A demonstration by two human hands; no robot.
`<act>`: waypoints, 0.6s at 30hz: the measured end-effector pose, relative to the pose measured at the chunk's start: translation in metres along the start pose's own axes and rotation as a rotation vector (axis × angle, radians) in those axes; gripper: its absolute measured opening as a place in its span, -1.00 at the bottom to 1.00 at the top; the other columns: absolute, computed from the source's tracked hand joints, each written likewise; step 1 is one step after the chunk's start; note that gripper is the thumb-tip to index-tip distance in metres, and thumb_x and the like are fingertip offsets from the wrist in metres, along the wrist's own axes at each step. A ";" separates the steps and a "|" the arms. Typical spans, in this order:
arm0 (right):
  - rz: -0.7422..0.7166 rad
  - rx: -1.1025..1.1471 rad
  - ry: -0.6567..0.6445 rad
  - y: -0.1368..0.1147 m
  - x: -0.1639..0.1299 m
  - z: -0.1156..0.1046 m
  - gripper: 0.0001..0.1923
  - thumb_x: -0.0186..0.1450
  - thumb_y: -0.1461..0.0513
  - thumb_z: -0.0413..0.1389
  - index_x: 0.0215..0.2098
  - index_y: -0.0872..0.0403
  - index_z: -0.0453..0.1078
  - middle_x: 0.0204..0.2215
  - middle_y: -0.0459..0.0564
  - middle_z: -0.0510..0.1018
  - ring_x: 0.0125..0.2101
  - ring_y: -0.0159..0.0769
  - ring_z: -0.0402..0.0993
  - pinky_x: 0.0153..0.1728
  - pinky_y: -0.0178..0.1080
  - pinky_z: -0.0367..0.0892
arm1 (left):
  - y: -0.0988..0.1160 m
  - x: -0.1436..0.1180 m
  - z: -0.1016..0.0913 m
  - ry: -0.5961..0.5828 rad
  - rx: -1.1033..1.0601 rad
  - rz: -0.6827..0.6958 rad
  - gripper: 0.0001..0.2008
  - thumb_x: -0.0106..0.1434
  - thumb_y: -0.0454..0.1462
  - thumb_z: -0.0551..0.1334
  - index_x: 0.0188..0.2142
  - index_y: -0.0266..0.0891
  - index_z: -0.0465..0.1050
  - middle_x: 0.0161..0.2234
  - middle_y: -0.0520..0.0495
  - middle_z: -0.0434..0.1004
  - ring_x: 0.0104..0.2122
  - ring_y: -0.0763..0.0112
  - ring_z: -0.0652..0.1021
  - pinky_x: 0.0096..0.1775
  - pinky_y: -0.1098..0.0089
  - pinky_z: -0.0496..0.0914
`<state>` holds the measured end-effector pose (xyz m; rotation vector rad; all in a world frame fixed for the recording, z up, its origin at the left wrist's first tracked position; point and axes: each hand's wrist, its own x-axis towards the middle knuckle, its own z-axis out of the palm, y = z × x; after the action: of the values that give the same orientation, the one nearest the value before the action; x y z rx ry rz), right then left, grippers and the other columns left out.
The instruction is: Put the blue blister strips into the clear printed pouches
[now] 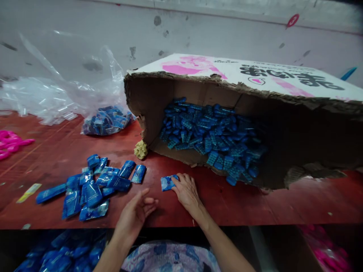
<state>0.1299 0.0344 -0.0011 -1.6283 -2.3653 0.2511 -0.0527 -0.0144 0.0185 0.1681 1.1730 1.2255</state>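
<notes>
My right hand [187, 192] has its thumb and fingers on the right end of a small blue packet [166, 183] lying on the red table. Part of that packet is hidden beneath the fingers. My left hand [136, 208] hovers just to the left, holding nothing, its fingers loosely curled and apart. A loose pile of blue packets [92, 193] lies beyond it on the left, and a single blue packet [138, 173] rests at the pile's right edge.
A torn cardboard box [159, 147] on its side holds many blue packets [210, 128]. Left of it are a clear bag of packets [107, 120], plastic bags [56, 98], a crumpled yellowish lump [140, 150] and pink items [13, 143]. More blue packets [62, 253] sit below the table edge.
</notes>
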 end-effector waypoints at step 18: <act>0.205 0.201 0.276 -0.009 -0.036 0.021 -0.81 0.25 0.30 0.02 -0.35 -0.08 0.45 -0.12 0.02 0.42 0.01 -0.04 0.13 -0.01 0.17 -0.07 | -0.048 0.008 0.024 -0.043 0.308 0.107 -0.67 -0.06 -0.16 0.31 -0.31 -0.31 0.39 -0.65 0.06 0.45 -0.76 0.58 0.34 -0.69 0.56 0.18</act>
<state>0.1277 -0.0019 -0.0221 -1.6876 -1.9096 0.2734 -0.0048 -0.0159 -0.0068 0.4901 1.3243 1.1225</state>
